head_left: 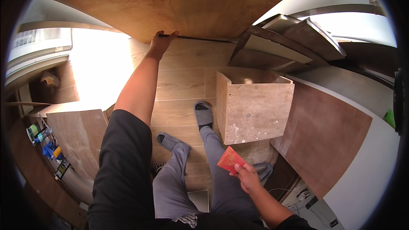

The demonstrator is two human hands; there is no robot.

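Note:
A large brown wooden panel (pixel 179 4) fills the top of the view, with a dark strip along its near edge. My left hand (pixel 161 44) reaches far forward, its fingers curled round that edge and the thumb on the panel's underside or face; I cannot tell which. Low and to the right, my right hand (pixel 247 176) pinches a flat red squarish piece (pixel 230 159) that looks like a plastic filler spreader, with pale smears on it. It is held over my right leg, apart from the panel.
A paint-spotted wooden box (pixel 260 113) stands on the plank floor (pixel 179 89) right of my slippered feet. Leaning boards (pixel 277 49) are stacked behind it. A large brown panel (pixel 328 132) lies at right, above cables (pixel 304 196). At left are a wooden cabinet (pixel 79 136) and several bottles (pixel 40 134).

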